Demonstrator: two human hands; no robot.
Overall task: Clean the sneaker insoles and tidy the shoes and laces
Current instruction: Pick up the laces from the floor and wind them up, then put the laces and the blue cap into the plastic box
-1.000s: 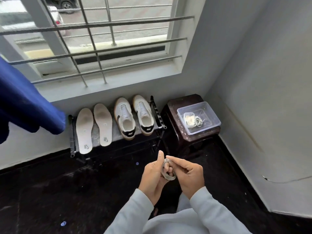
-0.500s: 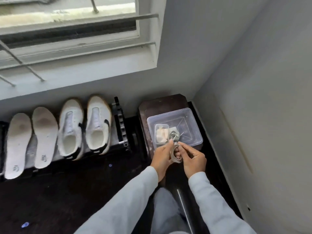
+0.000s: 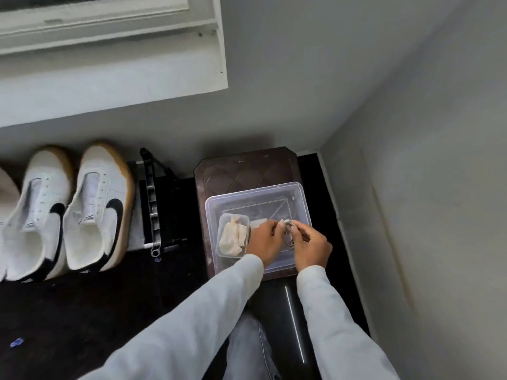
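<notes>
Pinching a coiled grey lace with left hand and right hand, fingers of both curled round the bundle, right over the near-right part of the clear tub. Can't tell whether it touches the tub floor. Inside the tub, left side: small clear container holding folded beige cloth, just beside the left hand. Under the tub: dark brown stool, tub on its near half. Left of the tub, apart: black rack end. Beyond that, nearer sneaker and farther sneaker, white, black side marks, tan soles, eyelets showing, toes to the wall. Farthest left of the tub, at frame edge: sliver of white insole.
</notes>
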